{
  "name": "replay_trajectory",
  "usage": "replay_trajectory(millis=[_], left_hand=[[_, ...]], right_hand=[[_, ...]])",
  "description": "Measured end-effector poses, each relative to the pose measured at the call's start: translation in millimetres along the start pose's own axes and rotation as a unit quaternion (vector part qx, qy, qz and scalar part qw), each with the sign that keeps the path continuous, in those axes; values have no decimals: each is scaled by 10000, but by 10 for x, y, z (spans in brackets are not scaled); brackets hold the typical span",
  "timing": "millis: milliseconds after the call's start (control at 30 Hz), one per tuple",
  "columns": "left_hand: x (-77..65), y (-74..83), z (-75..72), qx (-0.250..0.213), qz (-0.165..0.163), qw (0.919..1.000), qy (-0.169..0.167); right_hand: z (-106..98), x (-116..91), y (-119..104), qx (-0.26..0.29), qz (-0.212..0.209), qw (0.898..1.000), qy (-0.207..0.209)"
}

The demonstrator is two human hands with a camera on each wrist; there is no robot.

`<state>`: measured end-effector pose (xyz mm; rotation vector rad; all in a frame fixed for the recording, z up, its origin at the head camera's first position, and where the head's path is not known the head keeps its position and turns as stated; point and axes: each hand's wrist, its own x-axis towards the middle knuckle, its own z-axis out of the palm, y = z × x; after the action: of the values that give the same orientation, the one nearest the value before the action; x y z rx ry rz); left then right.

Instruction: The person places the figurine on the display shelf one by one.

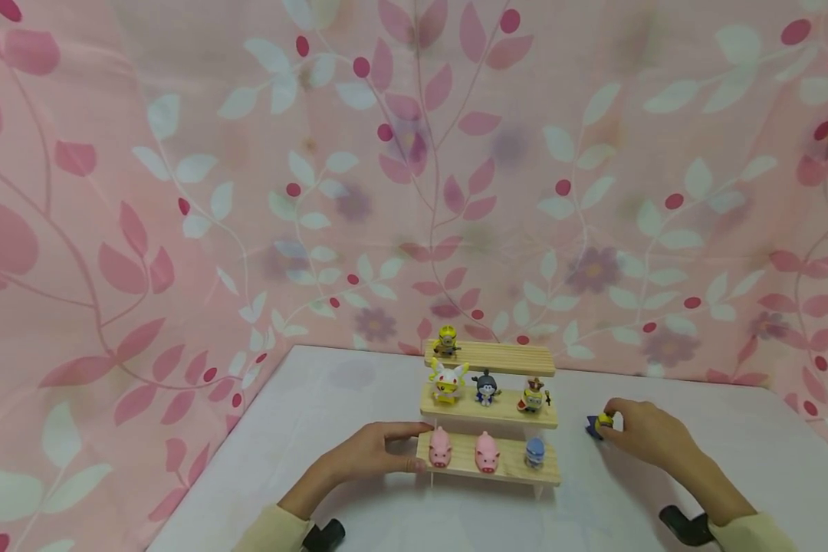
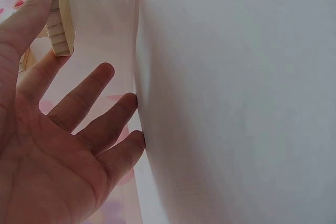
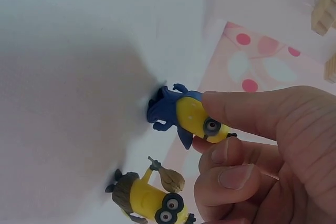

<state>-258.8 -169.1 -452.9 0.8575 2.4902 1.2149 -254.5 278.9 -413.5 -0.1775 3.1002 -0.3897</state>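
A three-tier wooden display shelf (image 1: 490,414) stands on the white table. My left hand (image 1: 382,451) holds the left end of its lowest board, thumb above and index finger below; the other fingers spread in the left wrist view. To the right of the shelf, my right hand (image 1: 645,433) pinches a yellow minion figure in a blue outfit (image 3: 191,114) by the head, between thumb and fingers. Its feet are at the tabletop. Beside it in the right wrist view stands another minion figure (image 3: 155,198), in brown with a club; the hand hides it in the head view.
Two pink pig figures (image 1: 486,452) and a small blue figure (image 1: 534,453) occupy the lowest board. A white-eared yellow figure (image 1: 447,383), a dark-haired figure (image 1: 486,389) and a crowned minion (image 1: 533,395) are on the middle one. A yellow-helmeted minion (image 1: 446,341) tops the shelf. Floral cloth (image 1: 414,192) hangs behind.
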Motion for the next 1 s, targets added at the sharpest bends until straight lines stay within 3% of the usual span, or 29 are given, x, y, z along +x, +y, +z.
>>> replay_trajectory(millis=[633, 1000], left_hand=[[-7, 17, -11, 96, 31, 9999, -14], [-9, 16, -7, 74, 63, 10000, 19]], right_hand=[[-212, -241, -121, 129, -57, 9996, 245], [-370, -453, -245, 190, -246, 9968, 732]])
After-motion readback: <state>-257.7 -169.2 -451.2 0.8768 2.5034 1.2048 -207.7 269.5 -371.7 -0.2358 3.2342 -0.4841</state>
